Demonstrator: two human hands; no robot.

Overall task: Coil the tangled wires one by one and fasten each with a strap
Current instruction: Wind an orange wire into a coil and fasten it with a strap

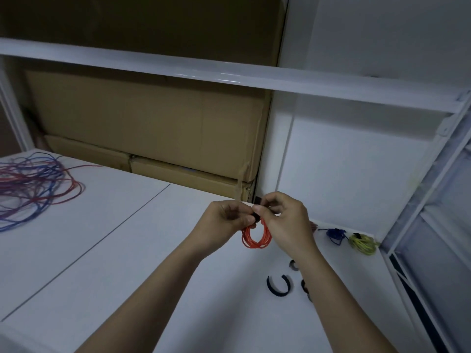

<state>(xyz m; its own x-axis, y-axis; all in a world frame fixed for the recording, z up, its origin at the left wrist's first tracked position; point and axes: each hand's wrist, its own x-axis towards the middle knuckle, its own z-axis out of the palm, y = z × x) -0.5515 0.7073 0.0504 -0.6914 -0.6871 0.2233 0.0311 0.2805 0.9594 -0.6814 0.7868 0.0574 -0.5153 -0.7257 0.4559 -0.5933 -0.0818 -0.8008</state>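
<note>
Both sets of fingertips pinch a black strap (257, 214) at the top of a small orange coil (256, 237), the left hand (224, 222) and right hand (285, 217) holding it above the table (142, 250) near its far edge. Loose straps (278, 286) lie nearer, bound blue coil (335, 235) and yellow coil (363, 244) toward the far right corner, tangled wires (33, 184) at the far left.

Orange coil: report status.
Both hands, left and right, pinching black strap around orange coil. Strap not yet closed. Nothing in the way.
</note>
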